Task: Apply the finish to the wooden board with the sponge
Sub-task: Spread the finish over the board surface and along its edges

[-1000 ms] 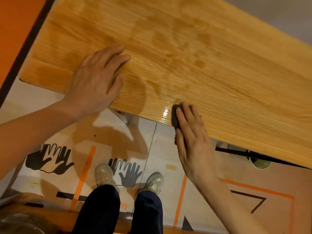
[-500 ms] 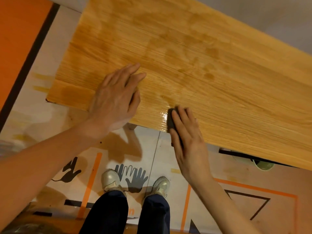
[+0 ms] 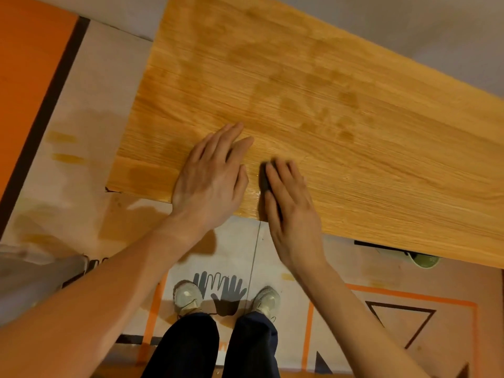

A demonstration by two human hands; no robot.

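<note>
We see one board [image 3: 327, 126]; our left hand [image 3: 210, 181] lies flat, fingers released, and at its three o'clock our right hand [image 3: 291, 211] presses one dark sponge [image 3: 263, 179] under flat fingers.

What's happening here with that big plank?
A person is coating a wooden board with finish. The right hand presses a dark sponge flat near the board's near edge, where the wood looks wet and shiny. The left hand lies flat on the board beside it, seemingly steadying it. Darker blotches show further up the board.

Pale shoes [image 3: 188, 297], dark trousers [image 3: 188, 347], green cup [image 3: 424, 261] (half hidden), hand-print floor graphic [image 3: 222, 290]
</note>
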